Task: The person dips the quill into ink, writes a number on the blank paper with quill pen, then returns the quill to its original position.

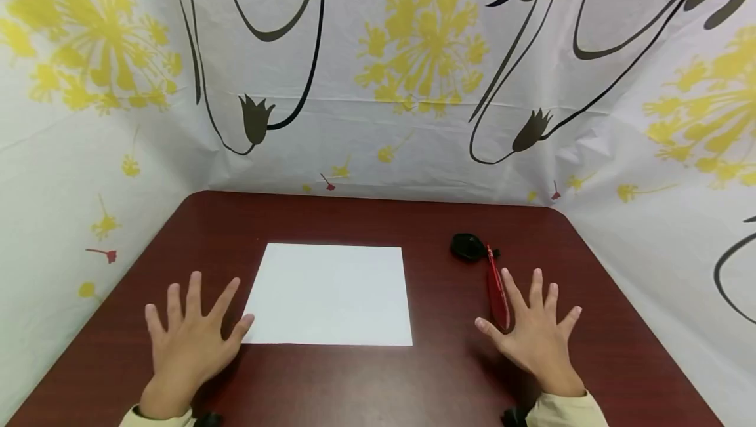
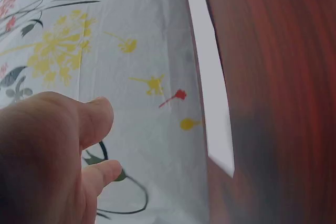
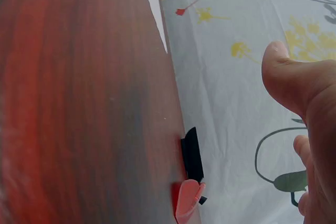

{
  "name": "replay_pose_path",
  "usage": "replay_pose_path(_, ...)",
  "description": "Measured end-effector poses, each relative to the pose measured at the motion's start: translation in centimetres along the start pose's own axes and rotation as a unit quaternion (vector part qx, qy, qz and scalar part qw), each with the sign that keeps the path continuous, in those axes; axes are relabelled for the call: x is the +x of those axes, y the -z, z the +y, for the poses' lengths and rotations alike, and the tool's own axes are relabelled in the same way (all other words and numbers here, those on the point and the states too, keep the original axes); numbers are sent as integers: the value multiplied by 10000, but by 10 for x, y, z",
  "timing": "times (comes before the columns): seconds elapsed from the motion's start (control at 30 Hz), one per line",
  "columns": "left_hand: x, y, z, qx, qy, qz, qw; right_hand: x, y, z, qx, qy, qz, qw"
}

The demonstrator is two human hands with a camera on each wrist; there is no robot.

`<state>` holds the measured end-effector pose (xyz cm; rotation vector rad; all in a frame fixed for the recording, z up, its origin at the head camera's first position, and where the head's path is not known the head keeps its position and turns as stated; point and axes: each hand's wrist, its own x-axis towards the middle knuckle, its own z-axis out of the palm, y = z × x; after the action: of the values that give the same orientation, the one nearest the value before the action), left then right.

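A blank white sheet of paper [image 1: 331, 296] lies flat on the dark red-brown table [image 1: 331, 387]. My left hand [image 1: 191, 342] is spread with straight fingers at the paper's left side, its thumb tip overlapping the sheet's edge in the head view. On the right, my right hand [image 1: 534, 335] is also spread, holding nothing. Just beyond it lies a slim red object [image 1: 497, 292], with a black rounded object [image 1: 468, 247] at its far end. In the right wrist view the red object [image 3: 187, 200] looks translucent; its exact kind is unclear. Both wrist views show the thumbs extended.
A white cloth [image 1: 354, 151] printed with yellow flowers and dark stems hangs behind the table and along both sides. The table's far edge meets the cloth, and its far corners are rounded. Pale sleeves [image 1: 564, 410] cover the forearms.
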<state>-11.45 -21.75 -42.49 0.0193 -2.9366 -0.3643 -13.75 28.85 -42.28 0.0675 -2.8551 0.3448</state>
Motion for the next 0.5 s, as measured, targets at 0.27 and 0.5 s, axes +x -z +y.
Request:
replay_pose_path(0.27,15,-11,16,-869,-243,-350,9953,6,2,-1,409,-53,82,9991)
replay_pose_path(0.5,9,-18,15,-1465,-494,-410,9871,3,1,-1,826,-76,211,9963)
